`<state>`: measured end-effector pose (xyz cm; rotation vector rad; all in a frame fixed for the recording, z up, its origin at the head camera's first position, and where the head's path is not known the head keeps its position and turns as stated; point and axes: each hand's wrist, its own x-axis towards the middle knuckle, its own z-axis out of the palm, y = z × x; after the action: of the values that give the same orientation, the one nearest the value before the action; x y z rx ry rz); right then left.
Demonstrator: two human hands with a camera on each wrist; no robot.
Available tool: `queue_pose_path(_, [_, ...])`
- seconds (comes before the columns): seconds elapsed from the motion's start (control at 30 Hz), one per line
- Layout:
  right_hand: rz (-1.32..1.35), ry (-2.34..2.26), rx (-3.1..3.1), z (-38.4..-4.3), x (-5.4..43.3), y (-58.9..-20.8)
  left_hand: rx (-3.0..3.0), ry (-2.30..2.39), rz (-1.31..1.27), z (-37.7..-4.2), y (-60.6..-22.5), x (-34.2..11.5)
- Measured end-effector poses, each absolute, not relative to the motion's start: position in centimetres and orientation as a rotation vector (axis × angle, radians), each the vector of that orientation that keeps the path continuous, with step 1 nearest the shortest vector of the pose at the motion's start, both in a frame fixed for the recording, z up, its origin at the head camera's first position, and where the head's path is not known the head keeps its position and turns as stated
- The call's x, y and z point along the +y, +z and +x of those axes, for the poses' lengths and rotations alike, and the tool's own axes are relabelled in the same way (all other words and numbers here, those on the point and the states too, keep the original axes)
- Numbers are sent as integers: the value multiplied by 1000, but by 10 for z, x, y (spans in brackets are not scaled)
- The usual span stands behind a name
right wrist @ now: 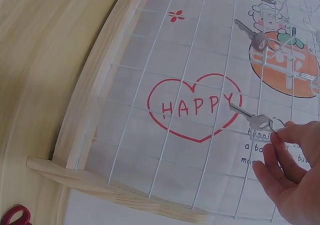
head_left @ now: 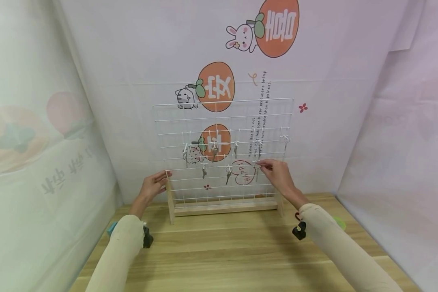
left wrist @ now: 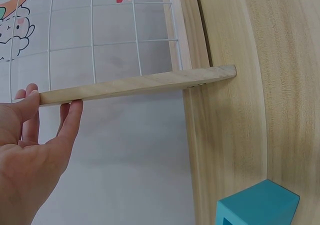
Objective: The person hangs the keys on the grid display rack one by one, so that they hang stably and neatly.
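Observation:
A white wire grid stands upright between wooden posts on a wooden base bar. Several keys hang from white hooks on it, one key near the middle. My left hand pinches the top of the left wooden post, thumb and fingers on either side. At the grid's right part, my right hand pinches the ring of a silver key between thumb and index finger. That ring is right at a white hook, and the key's blade points away from the fingertips. Another key hangs further along.
A teal block lies on the wooden table left of the rack. Red scissor-like handles and a yellow-green round thing lie at the right. Printed white cloth hangs behind and at both sides.

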<state>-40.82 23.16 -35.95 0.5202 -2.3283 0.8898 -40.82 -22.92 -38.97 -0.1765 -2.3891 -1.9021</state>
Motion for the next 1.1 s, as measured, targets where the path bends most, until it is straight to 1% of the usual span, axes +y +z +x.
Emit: queue_pose_path(1.1, [485, 886, -2349, -404, 227, -360, -2382, -1949, -203, -408, -388, -233])
